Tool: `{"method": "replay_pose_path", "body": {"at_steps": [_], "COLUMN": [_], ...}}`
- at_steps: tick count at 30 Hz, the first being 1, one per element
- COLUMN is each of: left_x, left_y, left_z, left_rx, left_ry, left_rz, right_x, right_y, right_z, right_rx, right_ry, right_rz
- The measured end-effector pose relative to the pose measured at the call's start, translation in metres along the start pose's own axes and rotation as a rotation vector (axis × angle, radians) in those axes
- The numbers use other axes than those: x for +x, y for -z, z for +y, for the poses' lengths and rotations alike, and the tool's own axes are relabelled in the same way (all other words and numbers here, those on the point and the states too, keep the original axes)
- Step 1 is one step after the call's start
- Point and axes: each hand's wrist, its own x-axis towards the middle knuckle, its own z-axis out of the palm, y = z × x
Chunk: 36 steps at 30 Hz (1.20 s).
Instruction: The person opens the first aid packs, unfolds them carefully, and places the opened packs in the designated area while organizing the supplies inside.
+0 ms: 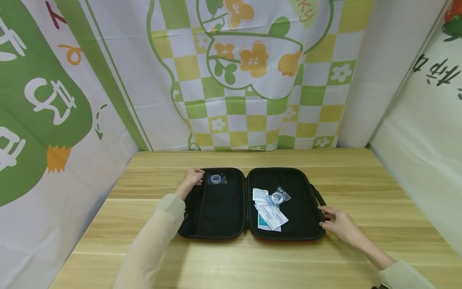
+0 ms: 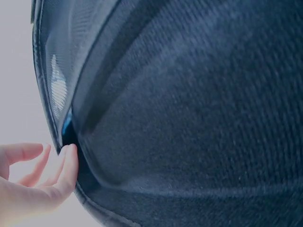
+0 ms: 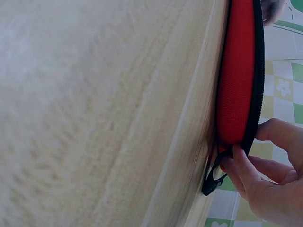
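A black-lined zip case with a red shell lies open on the table, its left half (image 1: 225,204) and right half (image 1: 301,216) spread flat. At the far left corner of the left half is my left hand (image 1: 192,177); in the left wrist view its fingertips (image 2: 71,153) touch the rim, thumb apart. My right hand (image 1: 337,224) pinches the right half's outer edge near the handle (image 1: 318,196), thumb and fingers on the red shell (image 3: 235,85) and zipper edge. White and teal packets (image 1: 271,214) and a bagged white roll (image 1: 277,197) lie in the right half. Another bagged roll (image 1: 215,179) sits in the left half.
The wooden table (image 1: 216,265) extends around the case. Behind it hangs a green and yellow checked cloth (image 1: 234,108), with printed white cloths at the left and right sides. A zipper pull (image 3: 208,186) dangles by the right fingers.
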Motion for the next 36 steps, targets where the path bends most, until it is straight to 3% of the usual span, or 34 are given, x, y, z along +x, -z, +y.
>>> {"method": "replay_pose_path", "body": {"at_steps": [5, 9, 12, 16, 20, 25, 36], "left_x": [-0.066, -0.108, -0.150, -0.204, -0.222, -0.230, -0.241], "left_y": [0.003, 0.000, -0.002, -0.005, -0.013, -0.028, -0.066], "left_z": [0.066, 0.107, 0.146, 0.200, 0.219, 0.228, 0.244], "left_rx": [0.073, 0.104, 0.113, 0.140, 0.159, 0.179, 0.279], "left_ry": [-0.118, -0.204, -0.201, -0.141, -0.186, -0.252, -0.347], "left_rz": [0.009, 0.036, 0.023, -0.052, -0.126, -0.214, -0.316], "right_x": [0.000, 0.000, 0.000, -0.001, -0.001, -0.001, -0.001], "right_y": [0.000, 0.001, 0.001, 0.001, 0.001, 0.001, 0.001], "right_z": [0.000, 0.000, -0.001, -0.002, -0.001, -0.001, -0.002], "right_rx": [0.010, 0.015, 0.016, 0.014, 0.011, 0.015, 0.015], "right_ry": [0.015, 0.021, 0.019, 0.012, 0.000, -0.012, 0.014], "right_rz": [0.004, 0.010, 0.010, 0.004, -0.004, -0.016, 0.005]}}
